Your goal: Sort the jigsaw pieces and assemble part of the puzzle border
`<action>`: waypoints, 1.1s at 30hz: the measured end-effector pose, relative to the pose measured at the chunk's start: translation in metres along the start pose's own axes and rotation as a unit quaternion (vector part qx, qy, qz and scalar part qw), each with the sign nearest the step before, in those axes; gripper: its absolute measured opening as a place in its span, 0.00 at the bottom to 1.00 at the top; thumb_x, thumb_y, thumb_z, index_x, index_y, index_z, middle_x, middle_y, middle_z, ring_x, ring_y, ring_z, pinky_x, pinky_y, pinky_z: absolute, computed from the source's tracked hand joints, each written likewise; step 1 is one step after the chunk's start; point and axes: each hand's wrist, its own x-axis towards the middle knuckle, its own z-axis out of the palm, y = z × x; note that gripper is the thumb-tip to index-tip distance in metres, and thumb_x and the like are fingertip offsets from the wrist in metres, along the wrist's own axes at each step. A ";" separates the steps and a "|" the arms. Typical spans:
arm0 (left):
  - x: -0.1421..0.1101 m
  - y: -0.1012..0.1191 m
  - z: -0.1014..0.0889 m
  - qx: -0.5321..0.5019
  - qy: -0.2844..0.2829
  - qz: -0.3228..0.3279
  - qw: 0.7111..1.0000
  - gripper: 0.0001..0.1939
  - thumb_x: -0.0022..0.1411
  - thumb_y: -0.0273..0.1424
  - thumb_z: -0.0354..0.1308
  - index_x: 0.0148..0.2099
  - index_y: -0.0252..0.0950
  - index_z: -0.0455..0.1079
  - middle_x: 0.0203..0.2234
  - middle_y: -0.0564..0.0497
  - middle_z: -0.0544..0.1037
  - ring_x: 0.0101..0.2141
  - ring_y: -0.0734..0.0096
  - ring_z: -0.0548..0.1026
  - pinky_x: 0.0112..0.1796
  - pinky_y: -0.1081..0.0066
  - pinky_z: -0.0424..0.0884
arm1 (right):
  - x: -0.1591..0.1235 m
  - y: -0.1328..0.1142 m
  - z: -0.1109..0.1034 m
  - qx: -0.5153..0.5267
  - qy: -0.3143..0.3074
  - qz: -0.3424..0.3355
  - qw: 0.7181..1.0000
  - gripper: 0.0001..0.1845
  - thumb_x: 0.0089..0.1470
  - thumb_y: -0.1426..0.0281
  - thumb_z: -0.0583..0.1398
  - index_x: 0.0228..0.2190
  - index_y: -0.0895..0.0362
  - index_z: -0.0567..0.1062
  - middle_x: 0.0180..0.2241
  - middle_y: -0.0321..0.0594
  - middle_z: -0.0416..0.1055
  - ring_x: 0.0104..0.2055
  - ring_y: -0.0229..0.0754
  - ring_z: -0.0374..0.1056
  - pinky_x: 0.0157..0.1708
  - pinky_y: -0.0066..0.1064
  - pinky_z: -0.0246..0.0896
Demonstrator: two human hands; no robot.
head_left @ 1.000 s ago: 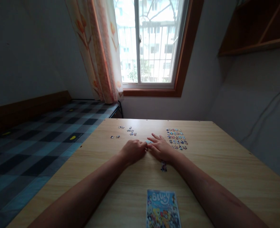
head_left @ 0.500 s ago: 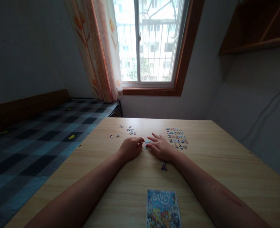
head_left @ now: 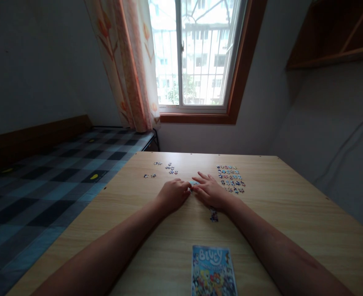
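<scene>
My left hand [head_left: 174,195] is closed, its thumb and fingertips pinched on a small puzzle piece at the left edge of a light-blue patch of joined jigsaw pieces [head_left: 194,182]. Over that patch's right side lies my right hand [head_left: 210,192], fingers spread and flat, hiding much of it. Under the right wrist, a darker strip of joined pieces [head_left: 213,216] sticks out toward me. Rows of loose puzzle pieces [head_left: 231,177] are laid out just right of the right hand. More scattered pieces [head_left: 170,167] lie beyond the left hand.
A blue picture sheet [head_left: 214,269] marked "BLUEY" lies on the wooden table [head_left: 132,255] close to me, between my forearms. Left of the table is a bed with a checked cover [head_left: 61,185]. A window [head_left: 199,57] and a curtain [head_left: 128,70] are behind the table.
My left hand drew slightly back from the joined patch with its fingers loosened, then returned to its left edge. My right hand has stayed nearly still on the patch.
</scene>
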 end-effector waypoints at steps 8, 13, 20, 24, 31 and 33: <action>0.002 0.009 0.001 0.054 -0.027 0.012 0.998 0.06 0.62 0.26 0.55 0.41 0.35 0.72 0.32 0.46 0.80 0.37 0.60 0.76 0.34 0.67 0.71 | 0.001 0.000 0.000 -0.007 -0.005 -0.001 1.000 0.22 0.70 0.62 0.47 0.48 0.50 0.79 0.65 0.43 0.58 0.71 0.58 0.40 0.64 0.65 0.37; 0.002 0.007 0.003 0.052 -0.024 0.000 0.998 0.06 0.62 0.25 0.55 0.41 0.36 0.71 0.33 0.46 0.80 0.36 0.60 0.76 0.34 0.67 0.71 | 0.001 0.001 0.000 -0.011 -0.007 0.001 1.000 0.22 0.70 0.62 0.46 0.49 0.51 0.78 0.65 0.44 0.58 0.71 0.59 0.40 0.64 0.66 0.37; 0.002 0.010 0.001 0.027 -0.013 -0.035 0.999 0.06 0.62 0.26 0.53 0.39 0.37 0.71 0.32 0.47 0.79 0.35 0.61 0.77 0.34 0.67 0.69 | 0.000 -0.001 0.000 -0.006 -0.003 -0.003 1.000 0.22 0.70 0.62 0.47 0.49 0.50 0.78 0.65 0.42 0.58 0.70 0.58 0.41 0.64 0.65 0.37; 0.002 0.010 0.001 0.022 -0.011 -0.040 0.999 0.06 0.62 0.26 0.53 0.40 0.37 0.70 0.32 0.47 0.79 0.35 0.59 0.77 0.34 0.66 0.69 | 0.000 0.001 0.001 -0.008 -0.003 -0.004 1.000 0.22 0.70 0.62 0.46 0.49 0.50 0.78 0.65 0.42 0.58 0.70 0.58 0.41 0.64 0.65 0.37; 0.001 0.010 0.003 -0.008 -0.005 -0.056 0.998 0.06 0.61 0.27 0.54 0.40 0.38 0.70 0.32 0.47 0.79 0.35 0.61 0.77 0.34 0.68 0.69 | 0.000 0.002 0.002 -0.015 0.006 -0.010 1.000 0.20 0.69 0.63 0.48 0.49 0.49 0.78 0.65 0.42 0.58 0.70 0.59 0.41 0.63 0.66 0.38; 0.001 0.010 0.003 -0.017 0.001 -0.059 0.998 0.05 0.61 0.28 0.54 0.40 0.38 0.70 0.32 0.48 0.79 0.34 0.62 0.77 0.33 0.69 0.68 | 0.000 0.002 0.004 -0.023 0.017 -0.015 0.999 0.17 0.67 0.66 0.52 0.49 0.48 0.78 0.65 0.42 0.59 0.70 0.59 0.42 0.63 0.67 0.39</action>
